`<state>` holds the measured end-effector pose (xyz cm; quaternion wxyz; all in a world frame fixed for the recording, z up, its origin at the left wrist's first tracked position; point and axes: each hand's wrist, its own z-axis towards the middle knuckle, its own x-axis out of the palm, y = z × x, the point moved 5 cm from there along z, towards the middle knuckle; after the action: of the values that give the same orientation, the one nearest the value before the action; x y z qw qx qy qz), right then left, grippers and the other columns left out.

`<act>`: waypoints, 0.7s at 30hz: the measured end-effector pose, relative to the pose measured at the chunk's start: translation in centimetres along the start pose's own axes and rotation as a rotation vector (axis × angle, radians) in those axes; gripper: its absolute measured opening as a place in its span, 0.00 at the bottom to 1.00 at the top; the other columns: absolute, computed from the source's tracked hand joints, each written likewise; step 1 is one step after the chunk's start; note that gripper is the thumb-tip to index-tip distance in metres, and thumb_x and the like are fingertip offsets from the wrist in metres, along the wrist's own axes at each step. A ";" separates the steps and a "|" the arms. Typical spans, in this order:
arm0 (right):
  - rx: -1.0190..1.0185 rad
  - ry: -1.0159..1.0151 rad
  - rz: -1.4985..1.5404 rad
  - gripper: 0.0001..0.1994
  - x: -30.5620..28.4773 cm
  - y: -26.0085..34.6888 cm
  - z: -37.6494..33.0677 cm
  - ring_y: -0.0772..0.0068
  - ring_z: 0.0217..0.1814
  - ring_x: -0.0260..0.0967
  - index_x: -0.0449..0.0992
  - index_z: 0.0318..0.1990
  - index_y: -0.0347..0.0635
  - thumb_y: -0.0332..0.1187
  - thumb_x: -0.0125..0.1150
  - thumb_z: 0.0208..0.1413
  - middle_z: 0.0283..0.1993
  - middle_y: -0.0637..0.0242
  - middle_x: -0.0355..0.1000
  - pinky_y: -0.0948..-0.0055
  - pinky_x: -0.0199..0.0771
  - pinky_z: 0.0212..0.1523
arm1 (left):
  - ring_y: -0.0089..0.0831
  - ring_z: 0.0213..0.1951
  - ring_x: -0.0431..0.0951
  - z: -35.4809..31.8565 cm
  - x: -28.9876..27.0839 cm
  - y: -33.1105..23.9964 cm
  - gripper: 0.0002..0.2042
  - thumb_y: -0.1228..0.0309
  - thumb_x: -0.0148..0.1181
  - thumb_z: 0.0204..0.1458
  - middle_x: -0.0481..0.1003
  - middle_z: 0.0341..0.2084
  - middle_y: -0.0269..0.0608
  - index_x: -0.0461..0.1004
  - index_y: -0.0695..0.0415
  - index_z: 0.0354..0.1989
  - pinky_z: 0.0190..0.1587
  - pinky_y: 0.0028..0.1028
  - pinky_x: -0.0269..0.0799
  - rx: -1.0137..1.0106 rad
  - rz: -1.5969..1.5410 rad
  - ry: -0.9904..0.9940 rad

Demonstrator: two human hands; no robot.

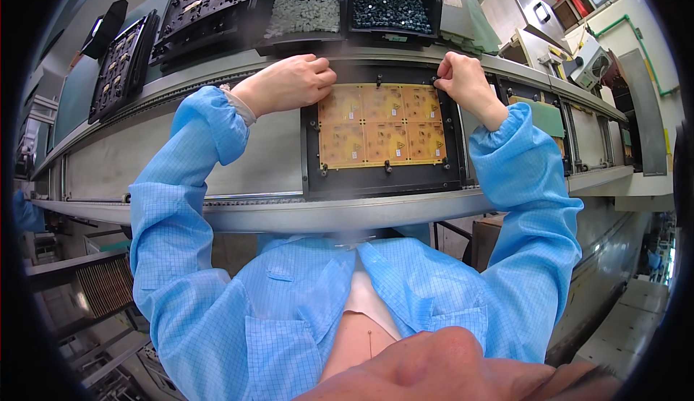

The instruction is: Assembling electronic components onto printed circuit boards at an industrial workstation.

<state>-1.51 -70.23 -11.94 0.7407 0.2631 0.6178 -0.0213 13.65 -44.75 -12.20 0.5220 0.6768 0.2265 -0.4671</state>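
A yellow-orange circuit board panel [383, 128] of several equal sections lies in a black carrier frame [387, 179] on the conveyor. Small black clips [387, 167] stand around the panel's edge. My left hand [289, 83] is at the panel's upper left corner, its fingers curled closed; the fingertips and whatever they grip are hidden. At the upper right corner, my right hand [468, 86] pinches a small black clip with thumb and forefinger. Both forearms wear blue checked sleeves.
Beyond the conveyor rail [347, 209] stand one black bin with pale pieces [303, 10] and another with dark pieces [390, 2]. Black carriers [202, 7] are stacked at the far left. Further right along the conveyor sits another carrier with a green sheet [547, 120].
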 end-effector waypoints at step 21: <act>0.065 -0.088 0.125 0.07 0.3 -1.6 -2.3 0.55 0.36 0.80 0.84 0.35 0.38 0.32 0.69 0.53 0.33 0.54 0.81 0.63 0.79 0.42 | 0.42 0.44 0.76 -5.0 1.3 -1.8 0.18 0.62 0.67 0.53 0.74 0.40 0.43 0.74 0.58 0.48 0.44 0.37 0.75 -0.973 -0.812 -0.445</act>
<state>-4.15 -70.57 -13.06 0.7582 0.3240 0.5658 -0.0067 14.84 -39.77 -14.15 0.5846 0.1132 0.5348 -0.5996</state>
